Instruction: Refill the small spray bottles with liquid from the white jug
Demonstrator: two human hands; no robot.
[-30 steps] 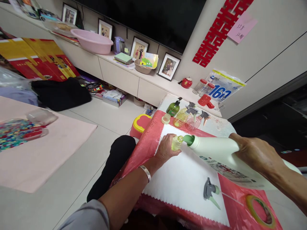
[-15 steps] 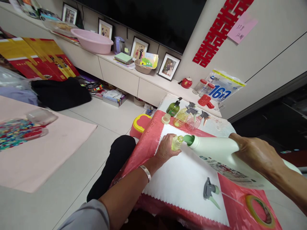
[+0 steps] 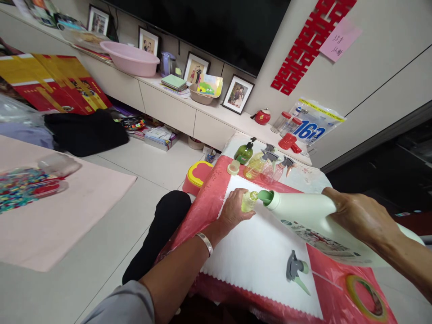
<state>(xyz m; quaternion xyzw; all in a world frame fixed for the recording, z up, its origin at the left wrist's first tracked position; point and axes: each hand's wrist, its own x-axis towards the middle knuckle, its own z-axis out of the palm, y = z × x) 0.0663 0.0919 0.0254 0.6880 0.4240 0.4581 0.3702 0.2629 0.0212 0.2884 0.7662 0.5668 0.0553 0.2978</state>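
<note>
While the left hand (image 3: 234, 208) grasps the small yellow-tinted bottle (image 3: 249, 201) above the white scalloped mat (image 3: 259, 252), the right hand (image 3: 359, 216) is wrapped around the upper part of the large pale green jug (image 3: 305, 209); the jug lies tipped well over on its side, its green spout (image 3: 265, 197) at the open mouth of the small bottle; the bottle leans a little towards the jug, and the spout seems to reach just to its rim, though the view is too small to tell whether they touch or whether liquid is running.

A grey trigger head (image 3: 296, 270) with a pale green lever lies on the near part of the mat, its thin tube stretching over the red cover (image 3: 216, 180); the roll of tape (image 3: 366, 297) lies on that cover, at the near right corner of the table; beyond the mat stand a dark green pump bottle (image 3: 243, 154), a yellow spray bottle (image 3: 254, 167) and a pink spray bottle (image 3: 272, 173), the last two side by side; a pale round cap (image 3: 233, 167) sits just in front of the pump bottle.

Left of the table is a stool (image 3: 200, 173) with a yellow and pink top; on the long cabinet behind are a pink basin (image 3: 130, 59), a small red teapot (image 3: 262, 116), red-lidded jars (image 3: 282, 121) and a clear bag (image 3: 312, 126) marked with blue figures.
</note>
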